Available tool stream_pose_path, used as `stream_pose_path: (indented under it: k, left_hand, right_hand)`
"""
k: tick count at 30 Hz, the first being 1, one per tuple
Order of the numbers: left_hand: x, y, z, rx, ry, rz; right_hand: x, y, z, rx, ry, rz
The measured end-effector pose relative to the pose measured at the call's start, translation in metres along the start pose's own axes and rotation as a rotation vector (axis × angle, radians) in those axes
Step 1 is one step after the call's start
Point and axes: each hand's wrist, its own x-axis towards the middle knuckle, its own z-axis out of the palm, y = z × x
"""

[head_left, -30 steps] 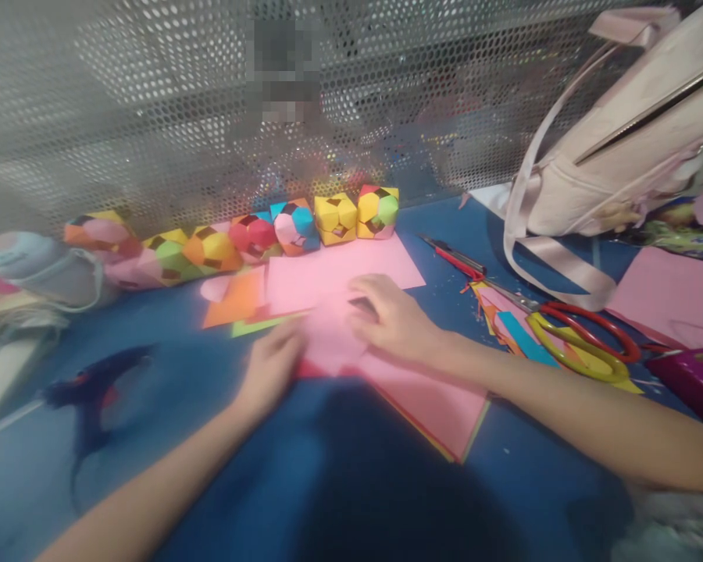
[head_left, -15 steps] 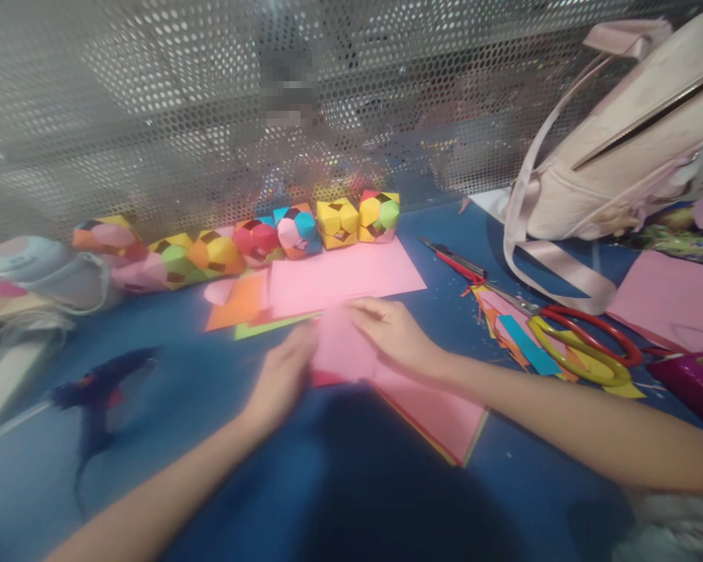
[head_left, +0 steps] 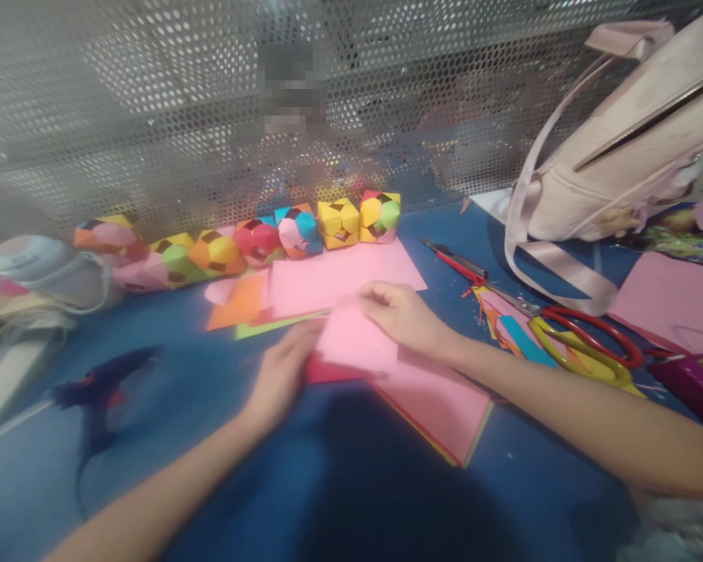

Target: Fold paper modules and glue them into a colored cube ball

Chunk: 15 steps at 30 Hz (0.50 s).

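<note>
My right hand (head_left: 395,312) pinches the upper right part of a pink paper square (head_left: 357,343) between thumb and fingers, raised a little from the red paper (head_left: 333,370) beneath it. On the left, my left hand (head_left: 284,363) grips the left edge of that red paper, its fingertips partly hidden and slightly blurred. A pile of coloured paper with a pink sheet (head_left: 445,406) on top lies under my right wrist. Just beyond my hands is a larger pink sheet (head_left: 345,273), with orange paper (head_left: 240,300) and green paper (head_left: 258,329) next to it.
Several folded paper balls (head_left: 338,224) line the perforated metal panel (head_left: 211,101). A dark blue glue gun (head_left: 94,394) lies left on the blue table (head_left: 211,468). To the right are scissors (head_left: 591,343), a utility knife (head_left: 460,261), paper scraps (head_left: 524,336), a purple tool (head_left: 694,386) and a pale backpack (head_left: 615,148).
My right hand has moved slightly up and right, lifting the pink square. More of the red paper shows beneath it. My left hand stays nearly in place.
</note>
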Motion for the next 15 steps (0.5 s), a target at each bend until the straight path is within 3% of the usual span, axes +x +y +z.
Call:
stream_pose_path:
  k: [3, 8, 15]
  left_hand:
    - [-0.001, -0.002, -0.001, 0.002, -0.036, -0.020]
    - [-0.003, -0.007, -0.002, 0.055, -0.044, -0.010]
    - [-0.004, -0.008, 0.002, -0.001, -0.117, 0.076]
  right_hand:
    - [-0.004, 0.000, 0.006, -0.135, -0.091, -0.064]
    - [-0.012, -0.001, 0.019, -0.413, -0.028, -0.275]
    - [-0.016, 0.000, 0.027, -0.273, 0.073, -0.308]
